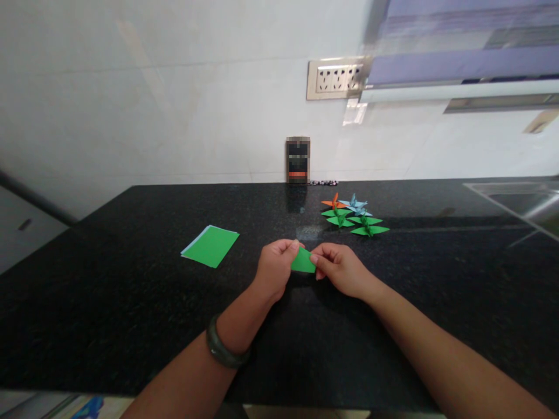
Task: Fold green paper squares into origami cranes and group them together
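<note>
A green piece of folded paper (303, 262) is held just above the dark countertop, between my two hands. My left hand (276, 265) pinches its left side, thumb on top. On the opposite side, my right hand (338, 267) grips the edge between thumb and fingers. The fingers behind the paper are partly hidden. To the left lies a stack of square paper (211, 247), green on top with a light blue edge showing. Beyond my right hand stand several folded paper cranes: an orange crane (335, 202), light blue ones (356, 205) and green ones (369, 227).
A phone (298, 160) with a beaded strap (324, 183) leans upright against the white wall. The black countertop (131, 302) reaches to a sink edge (510, 201) at the far right. A socket panel (334, 80) is on the wall.
</note>
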`<state>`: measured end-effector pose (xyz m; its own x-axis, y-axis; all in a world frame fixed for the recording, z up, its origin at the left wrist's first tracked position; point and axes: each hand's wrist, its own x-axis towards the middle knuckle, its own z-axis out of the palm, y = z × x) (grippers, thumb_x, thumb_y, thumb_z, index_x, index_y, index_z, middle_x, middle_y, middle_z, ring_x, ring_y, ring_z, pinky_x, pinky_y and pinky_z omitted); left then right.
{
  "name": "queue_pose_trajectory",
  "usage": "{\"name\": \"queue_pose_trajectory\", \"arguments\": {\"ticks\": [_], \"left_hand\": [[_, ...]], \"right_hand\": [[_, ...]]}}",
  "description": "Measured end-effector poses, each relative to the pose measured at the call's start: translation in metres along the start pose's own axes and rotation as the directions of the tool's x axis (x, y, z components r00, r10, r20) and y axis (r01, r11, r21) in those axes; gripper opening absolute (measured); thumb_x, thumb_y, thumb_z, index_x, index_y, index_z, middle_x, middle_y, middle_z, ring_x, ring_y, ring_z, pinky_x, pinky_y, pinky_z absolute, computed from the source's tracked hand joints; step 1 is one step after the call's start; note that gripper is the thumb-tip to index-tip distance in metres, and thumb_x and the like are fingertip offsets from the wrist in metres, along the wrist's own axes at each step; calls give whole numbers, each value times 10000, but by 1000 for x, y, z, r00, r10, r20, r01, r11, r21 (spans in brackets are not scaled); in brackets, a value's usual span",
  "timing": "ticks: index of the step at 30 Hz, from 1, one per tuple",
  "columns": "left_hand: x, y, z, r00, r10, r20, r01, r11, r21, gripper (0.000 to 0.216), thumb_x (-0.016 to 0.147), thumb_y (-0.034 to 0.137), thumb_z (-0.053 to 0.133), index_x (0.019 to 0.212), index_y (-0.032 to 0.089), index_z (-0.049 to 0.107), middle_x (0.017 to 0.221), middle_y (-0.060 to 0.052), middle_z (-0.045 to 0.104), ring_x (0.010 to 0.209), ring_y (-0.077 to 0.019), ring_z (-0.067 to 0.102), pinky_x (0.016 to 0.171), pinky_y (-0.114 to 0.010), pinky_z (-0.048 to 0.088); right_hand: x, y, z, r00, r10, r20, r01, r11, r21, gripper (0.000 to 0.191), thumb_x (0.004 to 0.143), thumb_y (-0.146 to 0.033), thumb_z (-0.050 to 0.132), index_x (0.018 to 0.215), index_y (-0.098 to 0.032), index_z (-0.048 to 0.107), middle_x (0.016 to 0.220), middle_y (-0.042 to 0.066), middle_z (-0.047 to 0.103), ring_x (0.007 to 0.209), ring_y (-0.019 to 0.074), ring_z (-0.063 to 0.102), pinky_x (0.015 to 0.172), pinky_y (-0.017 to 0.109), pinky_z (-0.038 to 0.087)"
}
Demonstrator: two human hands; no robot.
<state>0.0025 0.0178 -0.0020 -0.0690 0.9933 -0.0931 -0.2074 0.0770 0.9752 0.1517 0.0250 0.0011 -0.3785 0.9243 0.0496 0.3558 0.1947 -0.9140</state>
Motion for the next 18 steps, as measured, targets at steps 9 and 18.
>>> {"name": "queue_pose_trajectory", "arguments": {"ticks": [9,18], "left_hand": [[0,9,-1,975,-195,104,205,973,-107,365,781,455,539,835,107,635,698,-76,670,572,-134,613,541,-246,478],[-2,8,-1,992,-96,79,88,991,103,111,648,185,683,721,111,645,565,-18,639,500,-99,572,490,-200,446]], "right_hand": [[4,4,-3,988,46,-145,-42,999,32,187,790,-306,463,689,-169,538,471,-25,531,433,108,508,466,212,387],[3,2,-3,985,52,-165,-43,997,61,203,727,-341,547,629,-164,547,495,-43,480,423,74,424,413,194,333]]}}
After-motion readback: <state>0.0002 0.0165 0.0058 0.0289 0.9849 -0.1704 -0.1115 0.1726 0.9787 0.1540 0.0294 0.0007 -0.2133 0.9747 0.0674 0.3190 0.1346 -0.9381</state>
